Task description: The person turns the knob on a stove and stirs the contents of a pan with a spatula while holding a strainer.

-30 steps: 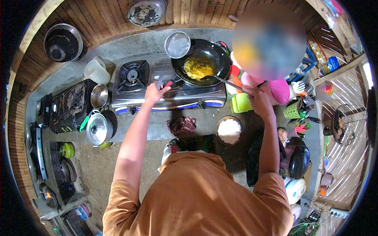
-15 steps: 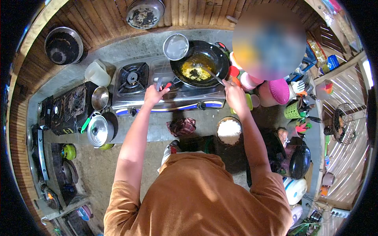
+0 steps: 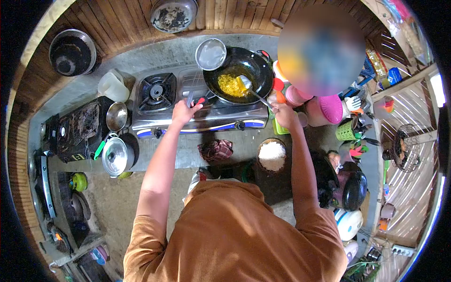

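So, the head camera, looking down over my own shoulders at the counter. My left hand (image 3: 184, 113) is on the red-and-black wok handle (image 3: 202, 100), with the fingers curled tight round it. That handle sticks out near and left from the black round wok (image 3: 261, 70), which sits on the right burner of the stainless two-burner gas stove (image 3: 225, 116).

My right hand (image 3: 283, 115) is closed in a fist round the end of the long steel spatula (image 3: 256, 92). The spatula's long axis runs from that fist far and left, over the wok's near rim. Its blade rests on the heap of yellow shredded food (image 3: 229, 86) in the middle of the pan.

So the food lies on the far side of both hands, right of the left one and left of the right one. The right hand meets it through the spatula, and the left only has the handle.

The count: one wok, one spatula, one heap of food and two burners, with the left burner (image 3: 156, 90) bare. One round steel strainer (image 3: 211, 54) sits at the wok's far-left rim; I can't tell whether it touches.

On the near side of the stove there's one round bowl of white rice (image 3: 272, 152), just near of my right hand. One crumpled dark red cloth (image 3: 216, 150) lies left of the bowl. Another person stands at the far right, close beside the wok.
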Available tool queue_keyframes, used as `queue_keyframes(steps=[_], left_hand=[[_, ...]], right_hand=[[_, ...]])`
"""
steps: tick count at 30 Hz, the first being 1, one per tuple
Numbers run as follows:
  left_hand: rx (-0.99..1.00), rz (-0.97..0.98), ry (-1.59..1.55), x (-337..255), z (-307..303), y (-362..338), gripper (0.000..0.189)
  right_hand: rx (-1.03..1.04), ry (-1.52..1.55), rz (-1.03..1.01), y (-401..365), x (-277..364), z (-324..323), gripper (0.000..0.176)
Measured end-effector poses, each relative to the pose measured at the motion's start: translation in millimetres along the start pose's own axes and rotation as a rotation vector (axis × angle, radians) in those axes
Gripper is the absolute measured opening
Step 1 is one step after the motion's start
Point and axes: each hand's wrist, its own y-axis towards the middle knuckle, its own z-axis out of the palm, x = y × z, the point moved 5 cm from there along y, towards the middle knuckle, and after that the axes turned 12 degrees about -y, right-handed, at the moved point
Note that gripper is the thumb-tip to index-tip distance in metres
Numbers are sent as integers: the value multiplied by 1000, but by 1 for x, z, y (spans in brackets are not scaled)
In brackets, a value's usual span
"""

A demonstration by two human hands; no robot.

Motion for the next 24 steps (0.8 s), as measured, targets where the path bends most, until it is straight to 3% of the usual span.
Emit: queue_keyframes(steps=[3, 7, 9, 13, 17, 20, 24], left_hand=[[-16, 19, 25, 6, -2, 3, 48], [-3, 52, 33, 1, -5, 1, 50], [-40, 116, 81, -3, -9, 0, 51], [11, 70, 41, -2, -14, 4, 51], [52, 52, 19, 5, -15, 11, 50], [92, 39, 29, -10, -25, 5, 43], [87, 47, 47, -9, -26, 7, 42]], right_hand=[[85, 82, 26, -3, 12, 13, 34], [-68, 201, 21, -6, 44, -3, 32], [-101, 74, 242, -7, 50, -17, 33], [-338, 45, 200, 8, 28, -4, 27], [-400, 29, 140, 29, 11, 27, 26], [-257, 59, 141, 37, -2, 65, 30], [-35, 140, 224, 26, 38, 57, 33]])
